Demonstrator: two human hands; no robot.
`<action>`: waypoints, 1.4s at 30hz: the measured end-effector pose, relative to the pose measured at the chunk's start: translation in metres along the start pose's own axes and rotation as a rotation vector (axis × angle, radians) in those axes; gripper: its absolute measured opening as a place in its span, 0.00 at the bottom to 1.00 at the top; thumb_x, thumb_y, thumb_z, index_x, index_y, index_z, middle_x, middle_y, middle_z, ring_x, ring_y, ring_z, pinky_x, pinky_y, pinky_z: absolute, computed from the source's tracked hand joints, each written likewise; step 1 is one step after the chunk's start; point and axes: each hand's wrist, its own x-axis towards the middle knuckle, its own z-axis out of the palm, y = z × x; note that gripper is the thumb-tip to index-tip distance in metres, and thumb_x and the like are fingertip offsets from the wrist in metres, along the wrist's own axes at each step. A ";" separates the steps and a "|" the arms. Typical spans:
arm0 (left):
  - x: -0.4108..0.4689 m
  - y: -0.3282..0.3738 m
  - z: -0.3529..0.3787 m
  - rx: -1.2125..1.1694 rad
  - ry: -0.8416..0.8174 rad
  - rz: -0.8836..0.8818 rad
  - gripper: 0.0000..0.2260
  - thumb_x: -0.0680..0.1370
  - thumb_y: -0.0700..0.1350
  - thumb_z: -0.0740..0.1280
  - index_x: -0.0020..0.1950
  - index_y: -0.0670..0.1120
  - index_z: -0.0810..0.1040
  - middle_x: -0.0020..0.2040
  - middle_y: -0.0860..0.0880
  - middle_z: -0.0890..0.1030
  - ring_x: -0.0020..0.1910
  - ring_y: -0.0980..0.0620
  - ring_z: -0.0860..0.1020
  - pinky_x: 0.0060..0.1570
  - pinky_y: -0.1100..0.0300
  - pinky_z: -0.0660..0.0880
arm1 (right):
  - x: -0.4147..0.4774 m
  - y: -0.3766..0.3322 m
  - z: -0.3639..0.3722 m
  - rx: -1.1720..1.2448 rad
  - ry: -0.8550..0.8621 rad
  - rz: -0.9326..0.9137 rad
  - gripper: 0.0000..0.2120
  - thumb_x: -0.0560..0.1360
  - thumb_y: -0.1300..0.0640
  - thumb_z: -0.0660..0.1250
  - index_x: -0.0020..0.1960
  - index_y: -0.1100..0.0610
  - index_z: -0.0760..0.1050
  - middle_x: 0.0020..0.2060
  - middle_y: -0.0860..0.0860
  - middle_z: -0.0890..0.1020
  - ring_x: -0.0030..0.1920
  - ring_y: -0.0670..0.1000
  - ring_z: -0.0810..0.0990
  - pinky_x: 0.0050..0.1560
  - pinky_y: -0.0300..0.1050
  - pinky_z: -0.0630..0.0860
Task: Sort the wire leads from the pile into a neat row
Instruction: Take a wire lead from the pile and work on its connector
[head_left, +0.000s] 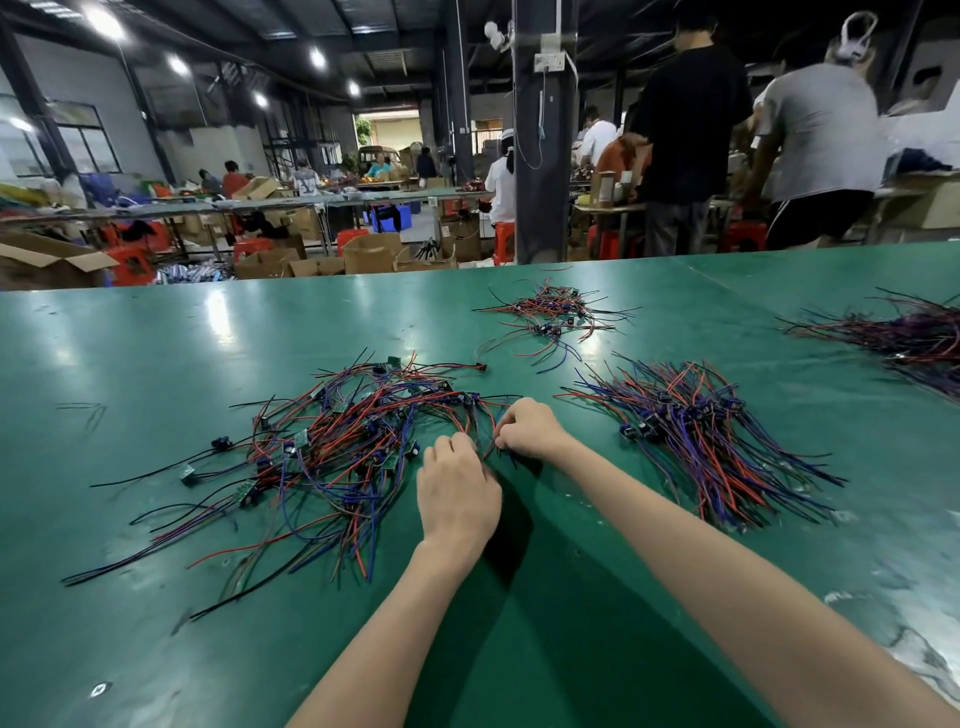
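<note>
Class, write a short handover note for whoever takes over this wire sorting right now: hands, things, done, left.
Left hand: fingers curled at the right edge of the pile; grip hidden.
Right hand: pinches a lead there.
Pile: tangled, left of both hands.
Bundle: right of the hands, leads roughly parallel.
Done: that bundle.
Left: most of the pile.

pile (332, 452): red/blue/blk leads w/ small green boards & blk parts, lying tangled, ends straggling out to left & near side.
row (711, 441): same leads lying side by side, blk parts bunched at far-left end; just right of pile, apart.
held leads (475, 415): at pile's right edge, being pinched by left hand (457, 493) & right hand (530, 431).
</note>
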 end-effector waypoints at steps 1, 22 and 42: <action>0.001 0.000 -0.001 0.004 0.017 -0.012 0.11 0.76 0.42 0.61 0.58 0.44 0.70 0.59 0.46 0.73 0.59 0.46 0.70 0.58 0.55 0.68 | -0.003 -0.001 -0.003 0.015 -0.042 0.013 0.12 0.70 0.67 0.65 0.51 0.70 0.80 0.46 0.64 0.83 0.47 0.59 0.80 0.47 0.45 0.77; 0.001 0.006 -0.012 -0.529 -0.075 -0.108 0.10 0.66 0.36 0.58 0.31 0.40 0.78 0.33 0.44 0.81 0.38 0.42 0.78 0.41 0.53 0.75 | -0.026 0.015 -0.002 -0.096 0.121 0.026 0.20 0.74 0.42 0.66 0.54 0.58 0.72 0.51 0.56 0.78 0.53 0.58 0.77 0.48 0.48 0.72; 0.009 0.000 0.002 -0.661 -0.045 -0.227 0.11 0.76 0.36 0.59 0.42 0.46 0.79 0.38 0.51 0.78 0.35 0.56 0.74 0.32 0.69 0.65 | -0.039 0.012 -0.005 0.120 0.119 -0.099 0.03 0.76 0.63 0.63 0.46 0.61 0.74 0.46 0.58 0.80 0.44 0.52 0.72 0.38 0.37 0.62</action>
